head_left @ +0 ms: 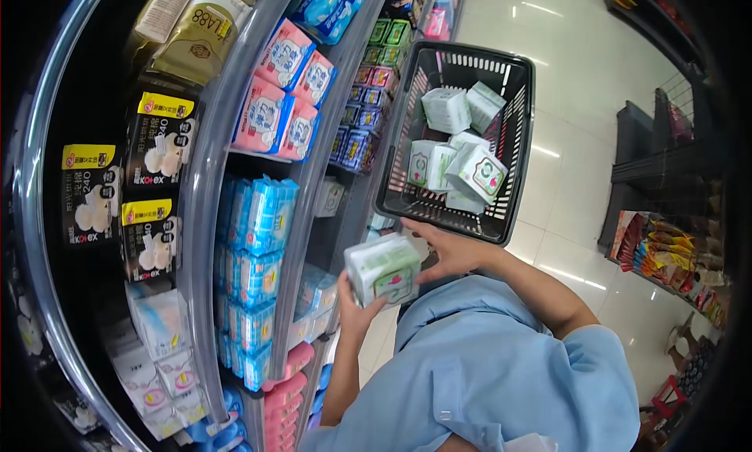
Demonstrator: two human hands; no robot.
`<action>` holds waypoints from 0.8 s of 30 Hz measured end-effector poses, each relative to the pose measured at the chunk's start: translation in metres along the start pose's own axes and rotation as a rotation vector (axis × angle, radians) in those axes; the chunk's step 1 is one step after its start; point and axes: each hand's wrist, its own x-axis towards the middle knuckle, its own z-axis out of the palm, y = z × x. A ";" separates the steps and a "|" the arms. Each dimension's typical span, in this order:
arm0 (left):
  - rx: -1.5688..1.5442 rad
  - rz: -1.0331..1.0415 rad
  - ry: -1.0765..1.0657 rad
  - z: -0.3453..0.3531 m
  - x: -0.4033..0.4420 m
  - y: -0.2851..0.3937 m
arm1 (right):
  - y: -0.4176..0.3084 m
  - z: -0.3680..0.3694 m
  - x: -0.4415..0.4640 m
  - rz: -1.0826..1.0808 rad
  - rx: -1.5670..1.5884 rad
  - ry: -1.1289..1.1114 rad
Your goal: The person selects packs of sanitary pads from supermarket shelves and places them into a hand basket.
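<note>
My left hand is wrapped around a white plastic-wrapped pack of sanitary pads with green and pink print, holding it in front of my body. On the pack's right side is my right hand, fingers spread, its thumb close to or touching the wrapper. Just beyond my hands is a black shopping basket. Several similar white packs lie loosely piled inside it, some tilted on others.
Shelves along the left hold black Kotex packs, pink packs, blue packs and a gold pack. A pale tiled floor runs to the right. Across it stands a rack of snack bags; part of another person shows at the lower right.
</note>
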 end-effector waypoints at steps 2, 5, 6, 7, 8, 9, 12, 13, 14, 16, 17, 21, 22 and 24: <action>-0.111 -0.068 -0.094 0.013 0.009 0.023 | 0.008 0.005 -0.005 0.017 0.183 0.003; -0.162 -0.165 -0.181 0.036 0.023 0.052 | 0.001 -0.010 -0.019 0.156 0.632 0.075; -0.149 -0.141 -0.214 0.043 0.029 0.056 | 0.002 -0.015 -0.025 0.183 0.573 0.143; -0.138 -0.114 -0.252 0.046 0.034 0.059 | 0.006 -0.018 -0.031 0.193 0.638 0.177; -0.114 -0.082 -0.286 0.047 0.039 0.057 | 0.010 -0.023 -0.037 0.205 0.697 0.216; -0.094 -0.048 -0.324 0.048 0.046 0.051 | 0.014 -0.028 -0.041 0.215 0.694 0.291; 0.127 -0.001 -0.280 0.041 0.060 0.050 | 0.030 -0.046 -0.045 0.328 0.679 0.590; 0.236 0.003 -0.223 0.034 0.066 0.038 | 0.033 -0.055 -0.041 0.351 0.745 0.677; 0.343 0.010 -0.163 0.026 0.071 0.025 | 0.035 -0.064 -0.035 0.371 0.810 0.763; 0.433 -0.016 -0.065 0.007 0.081 0.003 | 0.039 -0.082 -0.024 0.405 0.741 0.931; 0.456 -0.088 -0.030 -0.001 0.085 -0.004 | 0.045 -0.091 -0.018 0.395 0.772 0.974; 0.509 -0.245 0.049 -0.033 0.104 -0.050 | 0.073 -0.116 0.009 0.395 0.794 1.111; 0.518 -0.253 0.046 -0.039 0.108 -0.060 | 0.078 -0.120 0.015 0.402 0.788 1.131; 0.536 -0.274 0.038 -0.048 0.115 -0.075 | 0.089 -0.124 0.023 0.431 0.781 1.205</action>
